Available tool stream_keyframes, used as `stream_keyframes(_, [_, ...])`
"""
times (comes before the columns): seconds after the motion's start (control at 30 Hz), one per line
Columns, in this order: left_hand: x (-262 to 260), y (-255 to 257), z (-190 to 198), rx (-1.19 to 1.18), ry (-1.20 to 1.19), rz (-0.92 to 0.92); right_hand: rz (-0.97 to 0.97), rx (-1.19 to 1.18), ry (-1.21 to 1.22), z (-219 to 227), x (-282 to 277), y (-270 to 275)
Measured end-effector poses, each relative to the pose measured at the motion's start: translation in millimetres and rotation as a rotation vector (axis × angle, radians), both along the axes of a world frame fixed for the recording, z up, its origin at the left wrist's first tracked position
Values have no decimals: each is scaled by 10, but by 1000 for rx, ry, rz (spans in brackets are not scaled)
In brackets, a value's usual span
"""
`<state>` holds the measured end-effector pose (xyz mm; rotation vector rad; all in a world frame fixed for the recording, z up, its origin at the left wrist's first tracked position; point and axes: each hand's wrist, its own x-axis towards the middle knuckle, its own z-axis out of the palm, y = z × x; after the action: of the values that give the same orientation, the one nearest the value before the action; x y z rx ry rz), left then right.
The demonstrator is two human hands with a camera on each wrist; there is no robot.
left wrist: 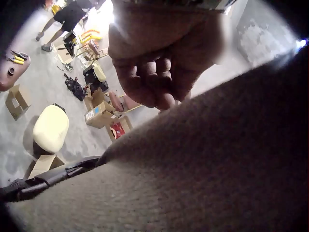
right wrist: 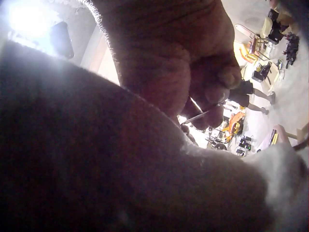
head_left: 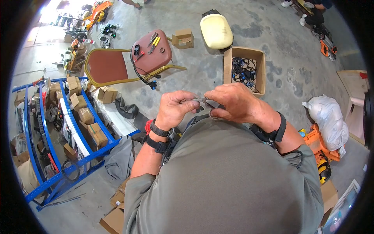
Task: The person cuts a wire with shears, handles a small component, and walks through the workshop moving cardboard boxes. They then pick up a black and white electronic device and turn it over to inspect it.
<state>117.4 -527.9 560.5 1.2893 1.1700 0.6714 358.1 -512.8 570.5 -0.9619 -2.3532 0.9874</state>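
In the head view both hands meet in front of the chest, above the grey shirt (head_left: 233, 167). Between thumb and fingers the left hand (head_left: 174, 109) pinches one end of a small, thin, greyish item (head_left: 201, 100). The right hand (head_left: 235, 103) grips its other side, where a dark part shows under the fingers. What the item is, I cannot tell. The left wrist view shows the left hand (left wrist: 154, 67) with curled fingers, its pinch hidden. In the right wrist view a thin strip (right wrist: 198, 116) runs from the curled fingers of the right hand (right wrist: 169, 53).
A red chair (head_left: 106, 65) and a red seat (head_left: 152, 58) with pliers and cables stand ahead. An open carton (head_left: 227, 64) of dark cables sits near a cream stool (head_left: 216, 31). A blue shelf rack (head_left: 83, 162) is at left, a white bag (head_left: 326, 119) at right.
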Motion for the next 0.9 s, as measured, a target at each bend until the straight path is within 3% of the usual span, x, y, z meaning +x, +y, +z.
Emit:
stream_keyframes(0.7, [-55,-33,8,-140,-158,-55,29,-133,75,-94,19,-21])
stream_keyframes(0.9, [-17,-46,25,-43,-8,-26,14,-124,68,-79,18,-38])
